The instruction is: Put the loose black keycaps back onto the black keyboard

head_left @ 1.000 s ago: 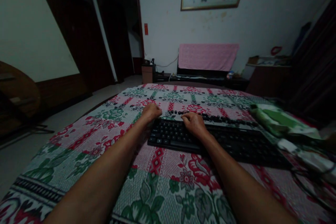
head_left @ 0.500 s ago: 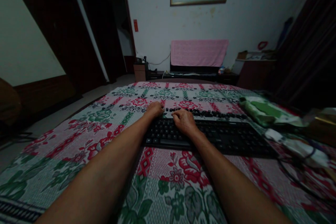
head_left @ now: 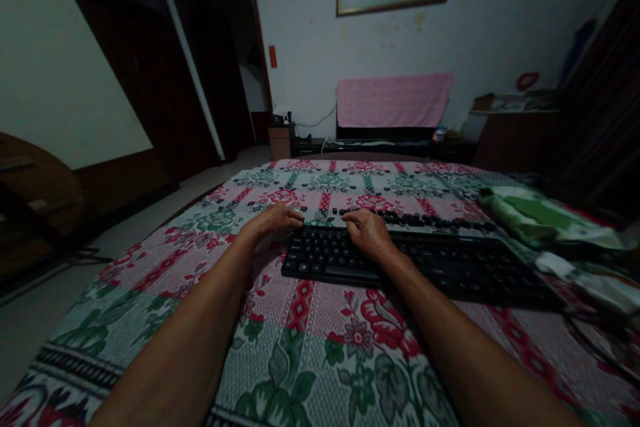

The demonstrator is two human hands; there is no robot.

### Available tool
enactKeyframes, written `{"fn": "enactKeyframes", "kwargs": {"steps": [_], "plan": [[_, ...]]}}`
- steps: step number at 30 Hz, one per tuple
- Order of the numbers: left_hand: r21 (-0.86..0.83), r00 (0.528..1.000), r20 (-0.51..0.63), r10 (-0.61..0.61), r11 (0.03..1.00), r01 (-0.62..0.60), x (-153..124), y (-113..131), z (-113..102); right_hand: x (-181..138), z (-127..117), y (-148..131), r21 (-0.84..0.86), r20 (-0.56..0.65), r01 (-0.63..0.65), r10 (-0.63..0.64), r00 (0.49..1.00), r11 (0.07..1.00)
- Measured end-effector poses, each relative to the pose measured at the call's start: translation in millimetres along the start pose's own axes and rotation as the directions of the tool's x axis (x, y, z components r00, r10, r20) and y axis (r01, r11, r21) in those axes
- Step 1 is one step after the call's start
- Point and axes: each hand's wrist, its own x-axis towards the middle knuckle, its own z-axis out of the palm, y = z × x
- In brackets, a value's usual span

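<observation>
A black computer keyboard (head_left: 340, 273) lies flat across the cloth-covered table. At its far left corner is my left hand (head_left: 276, 219), thumb and fingers drawn together and pointing right; whatever they pinch is too small to make out. My right hand (head_left: 369, 233) reaches over the keyboard's upper middle with curled fingers, its thumb and index finger close together near the far edge. What is between them, if anything, is hidden. Behind the keyboard, a row of small loose black keycaps (head_left: 425, 220) runs rightward from near my right fingertips.
A green and white soft packet (head_left: 530, 210) lies to the right, with a crumpled white item (head_left: 590, 277) nearer. A black cable (head_left: 590, 343) trails from the keyboard's right end. The flowered tablecloth (head_left: 320, 347) covers the table. Farther back, a pink towel (head_left: 393, 100) hangs over a dark screen.
My left hand has moved left, away from the loose keycaps, to the keyboard's far left corner. My right hand stays over the keyboard. The view has shifted a little to the left.
</observation>
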Motion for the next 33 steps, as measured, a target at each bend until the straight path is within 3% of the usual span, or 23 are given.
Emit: {"fn": "enactKeyframes", "kwargs": {"steps": [7, 13, 24, 33], "plan": [[-0.169, 0.993, 0.114, 0.022, 0.986, -0.002, -1, -3, 13, 0, 1, -8, 0.004, 0.056, 0.090, -0.090, 0.994, 0.996], [-0.116, 0.991, 0.097, 0.090, 0.990, -0.079, 4, 1, 24, -2, 3, -12, -0.023, 0.090, 0.103, -0.101, 0.991, 0.994], [0.023, 0.988, 0.092, 0.123, 0.992, -0.126, 8, 6, 23, 2, 8, -32, -0.007, 0.231, 0.229, -0.222, 0.948, 0.973], [-0.058, 0.986, 0.129, 0.108, 0.993, -0.101, 4, 9, 21, 8, 12, -35, -0.018, 0.260, 0.105, -0.097, 0.961, 0.994]]}}
